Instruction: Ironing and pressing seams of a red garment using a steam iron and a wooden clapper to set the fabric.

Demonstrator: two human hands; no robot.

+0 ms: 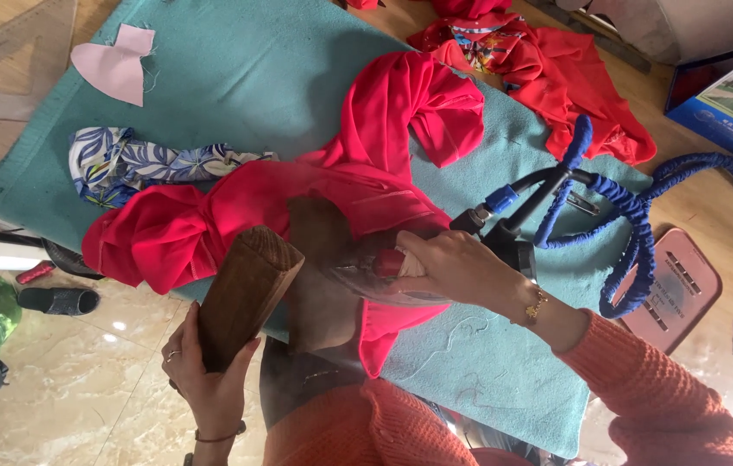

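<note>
My left hand (202, 375) grips a wooden block (246, 293) by its lower end, holding it tilted over the near edge of the teal pad (271, 78). My right hand (457, 267) is closed on the handle of a steam iron (384, 272), which rests on a red garment (246, 216) spread across the pad. A blue braided hose (634, 224) runs from the iron's back off to the right. Both my sleeves are orange knit.
A blue-and-white leaf-print fabric piece (133, 164) and a pink cut shape (116, 65) lie on the pad's left part. More red cloth (556, 78) is heaped at the back. A pink iron rest (677, 289), a blue box (729, 99) and a clear set square (4, 60) sit nearby.
</note>
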